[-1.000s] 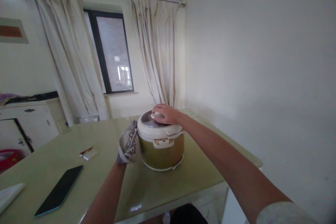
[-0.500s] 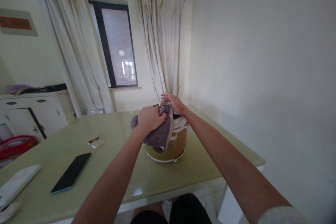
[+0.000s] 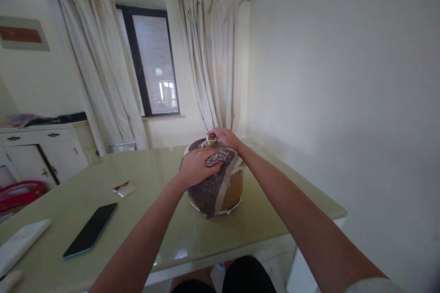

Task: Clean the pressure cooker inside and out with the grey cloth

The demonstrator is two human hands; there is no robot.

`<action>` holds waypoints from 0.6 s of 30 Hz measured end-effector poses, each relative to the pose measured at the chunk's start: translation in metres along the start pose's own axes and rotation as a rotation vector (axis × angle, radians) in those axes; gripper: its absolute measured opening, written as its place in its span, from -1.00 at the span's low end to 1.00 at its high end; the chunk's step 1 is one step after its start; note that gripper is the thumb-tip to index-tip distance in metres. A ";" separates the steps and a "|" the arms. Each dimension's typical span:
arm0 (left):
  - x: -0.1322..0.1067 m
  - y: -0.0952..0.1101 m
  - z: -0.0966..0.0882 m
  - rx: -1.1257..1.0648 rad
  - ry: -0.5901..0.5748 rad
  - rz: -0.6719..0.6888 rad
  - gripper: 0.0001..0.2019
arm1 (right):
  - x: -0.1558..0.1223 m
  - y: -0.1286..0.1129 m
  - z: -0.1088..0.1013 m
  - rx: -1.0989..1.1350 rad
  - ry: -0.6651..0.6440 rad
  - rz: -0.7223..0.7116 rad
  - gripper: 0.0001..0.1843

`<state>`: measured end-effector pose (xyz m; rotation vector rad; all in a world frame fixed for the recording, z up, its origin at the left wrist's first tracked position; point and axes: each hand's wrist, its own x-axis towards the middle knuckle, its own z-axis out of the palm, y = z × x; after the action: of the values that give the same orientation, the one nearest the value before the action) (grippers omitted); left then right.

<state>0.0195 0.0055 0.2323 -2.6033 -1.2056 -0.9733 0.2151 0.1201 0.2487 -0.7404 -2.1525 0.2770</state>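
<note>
A rice cooker (image 3: 235,188) with a gold body and a white lid stands on the pale green table (image 3: 161,224). My left hand (image 3: 195,168) presses a grey cloth (image 3: 211,187) against the front of the lid, fingers bunched on the cloth, which hangs down over the cooker's front. My right hand (image 3: 225,138) rests on the lid's top at its knob (image 3: 210,138), fingers curled around it.
A dark phone (image 3: 91,230) lies on the table's left part, with a small white packet (image 3: 123,188) beyond it and a white flat object (image 3: 20,246) at the left edge. A white cabinet (image 3: 37,149), curtains and a window stand behind. A wall is close on the right.
My left hand has brought the cloth from the cooker's left side up onto the lid and front. My right hand stayed on the lid's top. The camera shifted a little.
</note>
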 end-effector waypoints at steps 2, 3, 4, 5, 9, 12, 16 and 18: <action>-0.006 -0.022 -0.001 -0.133 0.044 -0.030 -0.76 | -0.001 -0.002 0.001 -0.010 -0.006 0.011 -0.49; -0.009 -0.033 -0.002 -0.200 0.077 -0.064 -0.73 | -0.001 -0.003 0.001 -0.005 0.000 0.009 -0.49; -0.011 -0.043 -0.002 -0.265 0.115 -0.106 -0.70 | -0.002 -0.004 0.002 0.001 0.012 0.005 -0.49; -0.013 -0.052 -0.001 -0.326 0.153 -0.155 -0.67 | -0.002 -0.005 0.002 0.005 0.027 0.001 -0.49; -0.016 -0.084 0.007 -0.586 0.262 -0.380 -0.47 | -0.003 -0.007 0.005 0.018 0.041 0.002 -0.50; -0.013 -0.105 0.018 -0.777 0.325 -0.570 -0.27 | -0.003 -0.007 0.005 0.025 0.022 0.004 -0.51; -0.009 -0.124 0.031 -0.877 0.394 -0.754 -0.25 | -0.003 -0.006 0.006 0.027 0.027 -0.001 -0.49; -0.009 -0.126 0.033 -0.820 0.401 -0.739 -0.30 | -0.003 -0.006 0.006 0.033 0.033 -0.002 -0.47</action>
<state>-0.0589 0.0970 0.1806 -2.1525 -1.9864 -2.4164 0.2097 0.1138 0.2456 -0.7189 -2.1126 0.2961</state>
